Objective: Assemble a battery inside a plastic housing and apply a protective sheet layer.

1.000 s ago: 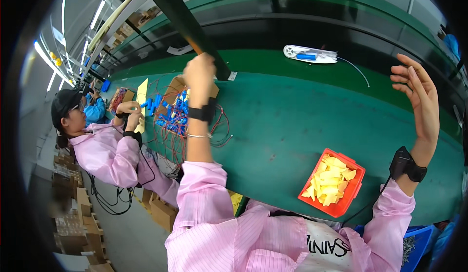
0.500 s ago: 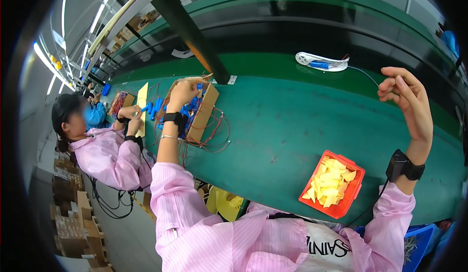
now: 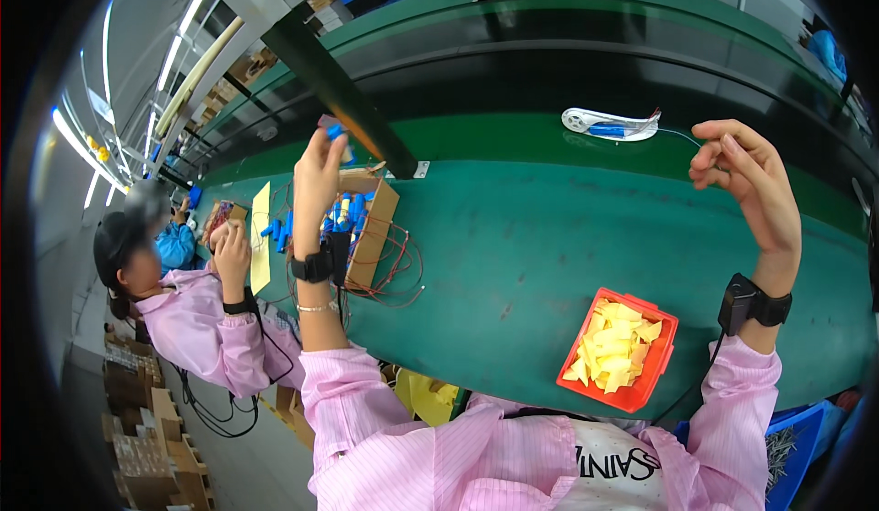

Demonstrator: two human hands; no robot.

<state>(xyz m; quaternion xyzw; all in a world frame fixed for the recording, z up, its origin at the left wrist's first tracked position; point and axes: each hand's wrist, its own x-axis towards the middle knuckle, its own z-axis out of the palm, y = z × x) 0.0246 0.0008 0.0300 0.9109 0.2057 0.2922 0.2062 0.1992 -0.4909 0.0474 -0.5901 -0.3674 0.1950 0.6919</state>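
My left hand (image 3: 316, 190) is raised above the near end of a cardboard box (image 3: 375, 241), its fingertips closed on a small blue battery (image 3: 336, 133). Blue batteries (image 3: 343, 213) with red and dark wires fill that box, and some wires spill over its side. On the right, my right hand (image 3: 751, 177) is up over the bench with fingers curled together around the end of a thin wire (image 3: 679, 134). That wire runs to a white elongated plastic shell (image 3: 577, 121), which lies on the green ledge with a blue battery (image 3: 609, 130) inside.
A red tray (image 3: 657, 364) of yellow paper pieces stands near the front edge of the green bench (image 3: 485, 255). A dark post (image 3: 343, 99) rises behind the box. At left, a co-worker in pink (image 3: 215, 337) works by a yellow sheet (image 3: 261, 245). A blue bin (image 3: 792, 451) sits lower right.
My left hand has risen from the box, lifting a blue battery. My right hand stays near the same place with the wire. The co-worker's hand has moved up off the yellow sheet.
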